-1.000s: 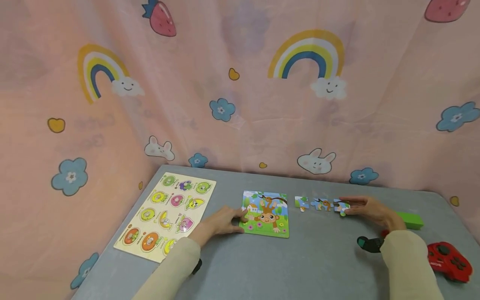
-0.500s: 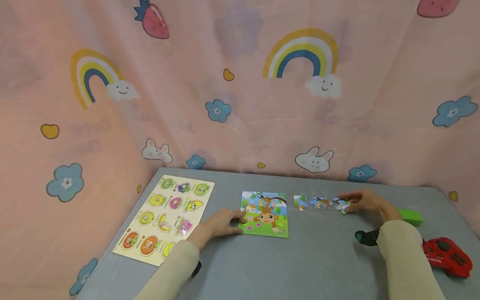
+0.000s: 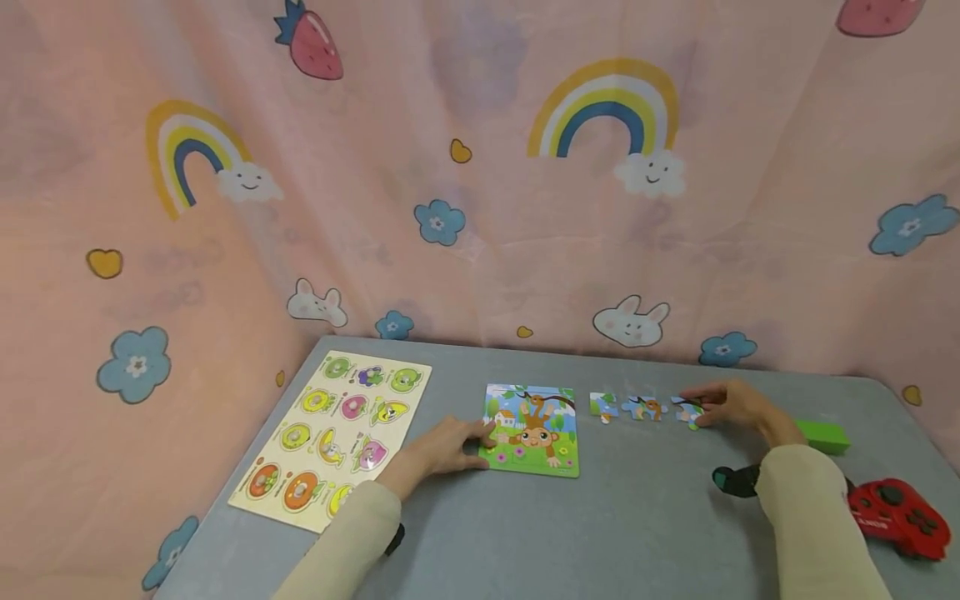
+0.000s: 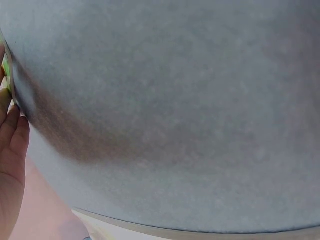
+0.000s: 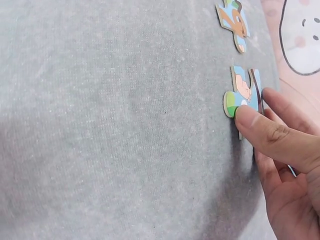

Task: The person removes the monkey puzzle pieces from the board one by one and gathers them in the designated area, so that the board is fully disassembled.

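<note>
My left hand grips the left edge of a square monkey jigsaw puzzle in a thin tray, which lies on the grey table. At the margin of the left wrist view, its fingers close on that edge. To the right, my right hand pinches a loose jigsaw piece between thumb and fingers. The right wrist view shows the thumb on the near side of this piece and the fingers behind it. Two more jigsaw pieces, a middle one and a left one, lie in a row with it.
A cream fruit puzzle board lies on the left under my left forearm. Beyond my right wrist are a green block and a red game controller. A pink patterned curtain hangs behind the table.
The piece in my right hand has turned slightly and shifted a little to the right, widening its gap to the middle piece. The left hand keeps its place on the monkey puzzle.
</note>
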`<action>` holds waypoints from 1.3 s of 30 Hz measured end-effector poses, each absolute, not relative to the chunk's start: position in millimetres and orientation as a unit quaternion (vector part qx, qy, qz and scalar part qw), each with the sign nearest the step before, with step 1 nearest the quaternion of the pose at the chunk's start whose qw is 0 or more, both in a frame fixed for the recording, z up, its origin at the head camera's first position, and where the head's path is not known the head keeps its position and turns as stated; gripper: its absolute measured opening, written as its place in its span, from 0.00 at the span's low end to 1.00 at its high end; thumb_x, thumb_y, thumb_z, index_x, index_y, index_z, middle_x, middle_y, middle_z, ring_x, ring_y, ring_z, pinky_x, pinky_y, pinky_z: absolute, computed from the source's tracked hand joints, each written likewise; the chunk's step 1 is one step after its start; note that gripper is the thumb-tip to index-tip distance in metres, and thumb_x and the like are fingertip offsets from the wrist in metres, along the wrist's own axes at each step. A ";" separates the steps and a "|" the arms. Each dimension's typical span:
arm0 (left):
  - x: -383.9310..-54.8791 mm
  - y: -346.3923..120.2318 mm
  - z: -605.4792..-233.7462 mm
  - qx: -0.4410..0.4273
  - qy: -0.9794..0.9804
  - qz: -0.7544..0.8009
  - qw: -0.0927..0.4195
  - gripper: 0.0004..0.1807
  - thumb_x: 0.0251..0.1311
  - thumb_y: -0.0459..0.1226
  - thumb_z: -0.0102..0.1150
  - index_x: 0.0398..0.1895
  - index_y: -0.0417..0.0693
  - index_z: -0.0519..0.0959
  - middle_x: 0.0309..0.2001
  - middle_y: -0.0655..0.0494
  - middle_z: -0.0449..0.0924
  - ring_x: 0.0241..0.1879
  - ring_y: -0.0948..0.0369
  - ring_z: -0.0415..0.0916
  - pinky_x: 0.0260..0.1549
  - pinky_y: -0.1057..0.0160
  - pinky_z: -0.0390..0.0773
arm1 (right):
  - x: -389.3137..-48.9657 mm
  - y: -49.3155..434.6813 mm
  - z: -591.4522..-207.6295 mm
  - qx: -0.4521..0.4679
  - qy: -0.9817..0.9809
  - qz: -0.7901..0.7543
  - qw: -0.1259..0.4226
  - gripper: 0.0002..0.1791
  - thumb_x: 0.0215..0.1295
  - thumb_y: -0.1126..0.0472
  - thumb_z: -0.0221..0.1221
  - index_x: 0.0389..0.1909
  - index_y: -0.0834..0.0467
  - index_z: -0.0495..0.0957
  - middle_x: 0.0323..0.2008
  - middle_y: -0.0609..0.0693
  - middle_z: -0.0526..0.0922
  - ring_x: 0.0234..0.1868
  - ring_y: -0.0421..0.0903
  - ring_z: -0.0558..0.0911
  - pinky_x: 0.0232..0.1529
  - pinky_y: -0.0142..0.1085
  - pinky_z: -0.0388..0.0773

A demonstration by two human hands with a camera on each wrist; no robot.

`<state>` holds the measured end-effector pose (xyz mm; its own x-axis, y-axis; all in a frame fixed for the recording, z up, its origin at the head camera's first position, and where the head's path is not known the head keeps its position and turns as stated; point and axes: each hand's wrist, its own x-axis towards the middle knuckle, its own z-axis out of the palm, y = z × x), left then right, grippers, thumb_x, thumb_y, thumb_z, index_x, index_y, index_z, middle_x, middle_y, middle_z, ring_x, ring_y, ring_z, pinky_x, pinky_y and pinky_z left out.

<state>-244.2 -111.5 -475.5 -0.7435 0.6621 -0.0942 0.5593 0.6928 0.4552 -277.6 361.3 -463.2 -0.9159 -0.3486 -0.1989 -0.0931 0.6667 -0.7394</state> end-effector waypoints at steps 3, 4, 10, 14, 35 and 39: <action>-245.0 -111.3 -476.2 0.339 0.911 0.200 0.125 0.20 0.58 0.43 0.66 0.54 0.50 0.81 0.62 0.51 0.73 0.59 0.58 0.72 0.59 0.57 0.69 | -276.5 362.7 -463.2 -0.123 0.904 -0.377 0.158 0.29 0.52 0.66 0.70 0.54 0.73 0.74 0.52 0.70 0.77 0.48 0.51 0.78 0.41 0.24 0.75; -245.2 -111.3 -476.3 0.338 0.911 0.199 0.125 0.20 0.58 0.43 0.66 0.54 0.50 0.81 0.62 0.51 0.73 0.59 0.58 0.71 0.59 0.57 0.69 | -275.8 363.2 -463.4 -0.124 0.906 -0.375 0.155 0.29 0.53 0.65 0.69 0.55 0.73 0.74 0.52 0.69 0.77 0.47 0.50 0.78 0.40 0.24 0.74; -245.3 -112.3 -476.8 0.330 0.912 0.203 0.132 0.20 0.58 0.44 0.65 0.54 0.51 0.81 0.63 0.53 0.73 0.56 0.61 0.72 0.59 0.57 0.69 | -271.3 367.4 -466.0 -0.105 0.901 -0.394 0.150 0.32 0.57 0.60 0.67 0.59 0.72 0.71 0.57 0.69 0.74 0.46 0.39 0.75 0.47 0.33 0.74; -245.0 -112.2 -476.3 0.330 0.912 0.203 0.133 0.20 0.59 0.44 0.65 0.54 0.51 0.81 0.63 0.52 0.72 0.56 0.60 0.72 0.59 0.56 0.69 | -267.4 371.8 -468.5 -0.080 0.887 -0.428 0.152 0.34 0.60 0.58 0.66 0.62 0.72 0.68 0.61 0.69 0.71 0.48 0.30 0.74 0.49 0.32 0.75; -239.9 -116.5 -470.8 0.353 0.898 0.232 0.122 0.18 0.60 0.43 0.64 0.52 0.47 0.82 0.62 0.41 0.70 0.63 0.47 0.67 0.61 0.52 0.67 | -248.3 355.4 -457.1 -0.051 0.885 -0.452 0.102 0.33 0.67 0.51 0.59 0.65 0.69 0.66 0.61 0.66 0.71 0.49 0.26 0.75 0.48 0.28 0.75; -241.6 -116.0 -473.4 0.358 0.896 0.233 0.116 0.19 0.60 0.44 0.64 0.52 0.47 0.82 0.62 0.40 0.70 0.64 0.48 0.67 0.61 0.53 0.67 | -243.0 346.9 -457.5 -0.047 0.890 -0.445 0.088 0.33 0.67 0.49 0.58 0.65 0.66 0.67 0.62 0.65 0.71 0.53 0.35 0.76 0.52 0.39 0.75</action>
<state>-241.6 -116.0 -473.4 -0.7159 0.6970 -0.0417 0.5884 0.6343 0.5015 -243.0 346.9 -457.5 -0.9800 -0.1626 -0.1147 -0.0057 0.5992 -0.8006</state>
